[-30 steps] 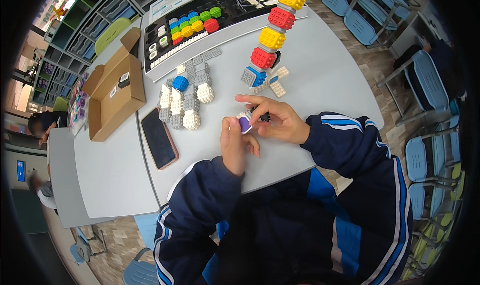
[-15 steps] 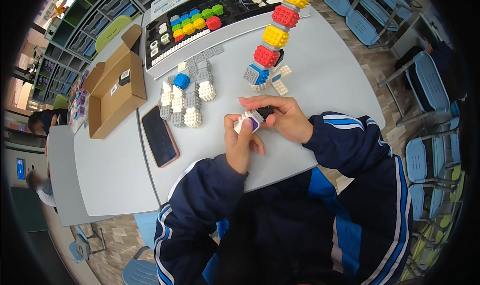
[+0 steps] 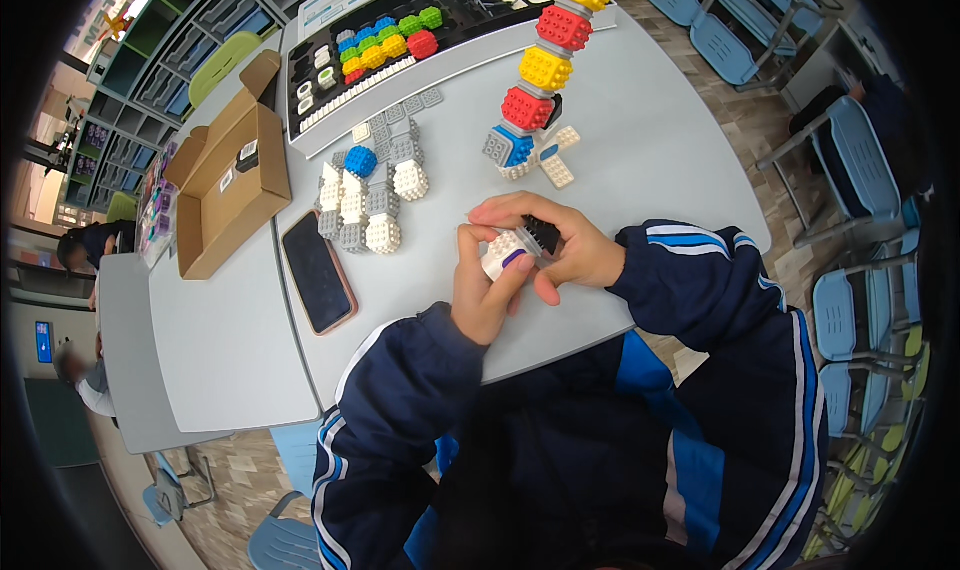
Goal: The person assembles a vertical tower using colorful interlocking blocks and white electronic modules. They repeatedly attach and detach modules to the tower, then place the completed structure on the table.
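Near the table's front edge, my left hand (image 3: 484, 288) is closed around a white building block (image 3: 497, 255) with a purple patch, its thumb lying over the patch. A grey piece and a black block (image 3: 543, 235) join its right side. My right hand (image 3: 570, 240) curls round the black end, fingers arched over the top. Beyond them stands a tower of studded blocks (image 3: 546, 68), yellow and red by turns, on a blue and grey base. Beside its foot lies a white cross-shaped piece (image 3: 561, 158). White and grey studded blocks (image 3: 355, 202), with one blue ball-like block (image 3: 361, 161), are grouped left of my hands.
A phone (image 3: 315, 270) lies face up at the left, near an opened cardboard box (image 3: 236, 200). Across the back sits a black-lined kit tray (image 3: 370, 98) holding coloured blocks. Blue chairs (image 3: 850, 165) stand to the right; other people are at the far left.
The held piece has turned in my fingers, so less of the purple patch shows. My right hand has closed in further over the black end.
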The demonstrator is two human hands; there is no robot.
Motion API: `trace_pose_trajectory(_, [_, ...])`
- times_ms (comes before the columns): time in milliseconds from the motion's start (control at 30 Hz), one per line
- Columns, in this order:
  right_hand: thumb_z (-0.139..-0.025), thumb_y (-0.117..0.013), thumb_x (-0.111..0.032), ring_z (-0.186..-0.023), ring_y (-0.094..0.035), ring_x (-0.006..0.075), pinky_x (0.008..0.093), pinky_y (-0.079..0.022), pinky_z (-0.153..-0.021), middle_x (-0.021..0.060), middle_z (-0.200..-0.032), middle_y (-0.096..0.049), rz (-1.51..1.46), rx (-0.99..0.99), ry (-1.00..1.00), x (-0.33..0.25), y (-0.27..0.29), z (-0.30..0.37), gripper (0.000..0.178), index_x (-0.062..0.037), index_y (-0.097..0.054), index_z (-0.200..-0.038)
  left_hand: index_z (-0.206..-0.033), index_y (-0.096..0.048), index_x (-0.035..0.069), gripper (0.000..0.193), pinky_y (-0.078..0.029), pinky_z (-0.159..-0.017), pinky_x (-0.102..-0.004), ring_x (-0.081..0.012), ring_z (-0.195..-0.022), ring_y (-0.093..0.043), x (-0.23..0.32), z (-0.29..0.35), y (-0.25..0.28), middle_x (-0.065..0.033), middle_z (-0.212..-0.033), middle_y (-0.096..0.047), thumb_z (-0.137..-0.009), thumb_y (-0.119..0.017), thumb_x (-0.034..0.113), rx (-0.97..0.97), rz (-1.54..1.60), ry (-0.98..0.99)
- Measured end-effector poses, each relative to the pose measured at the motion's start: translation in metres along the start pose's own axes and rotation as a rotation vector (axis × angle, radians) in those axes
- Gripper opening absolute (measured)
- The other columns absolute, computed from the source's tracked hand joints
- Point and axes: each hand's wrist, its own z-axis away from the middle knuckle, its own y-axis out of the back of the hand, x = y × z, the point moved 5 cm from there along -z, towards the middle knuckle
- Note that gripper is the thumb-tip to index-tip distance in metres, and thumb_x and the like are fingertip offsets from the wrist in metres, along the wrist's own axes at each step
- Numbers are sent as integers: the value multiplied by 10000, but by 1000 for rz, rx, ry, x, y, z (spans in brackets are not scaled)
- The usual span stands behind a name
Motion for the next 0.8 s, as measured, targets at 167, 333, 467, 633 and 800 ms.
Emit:
trace_pose_trajectory(167, [-547, -911, -203, -1316, -392, 232, 351, -319, -1092, 99, -1363, -437, 260, -76, 31, -5, 5, 1, 948, -60, -415, -1342, -1057, -287, 92, 300, -341, -368, -203, -81, -483, -489, -1, 0, 1, -119, -825, -572, -936, -561, 116, -69, 5, 106])
trace_pose_trajectory(333, [-529, -917, -126, -1317, -378, 233, 354, -321, -1092, 98, -1385, -397, 265, -102, -20, -9, -4, 2, 1005, -70, -369, -1370, -1060, -293, 92, 283, -379, -393, -215, -113, -514, -530, 3, 3, 3, -157, -983, -560, -936, -546, 94, -41, 140, 75])
trace_pose_trajectory(467, [-537, -911, -94, -1315, -367, 234, 358, -325, -1088, 96, -1403, -345, 65, -66, -108, -9, -8, 6, 1078, -90, -285, -1414, -1047, -304, 84, 261, -416, -426, -226, -126, -553, -559, 10, 3, 3, -151, -1034, -558, -931, -538, 73, -82, 42, 38])
trace_pose_trajectory(633, [-511, -942, -270, -1354, -285, 280, 402, -308, -1096, 128, -1409, -277, 287, -156, -79, -4, -9, 13, 1164, -109, -229, -1417, -1038, -298, 90, 254, -396, -422, -217, -130, -533, -545, 10, 3, 6, -154, -1028, -571, -930, -527, 109, -153, -22, 96])
trace_pose_trajectory(800, [-561, -920, -226, -1364, -261, 289, 399, -237, -1123, 131, -1422, -257, 457, -226, 32, -7, -11, 13, 1116, -103, -224, -1424, -1008, -303, 79, 318, -470, -549, -250, -122, -639, -567, 12, 6, 8, -145, -967, -571, -890, -597, 50, -135, 74, 97])
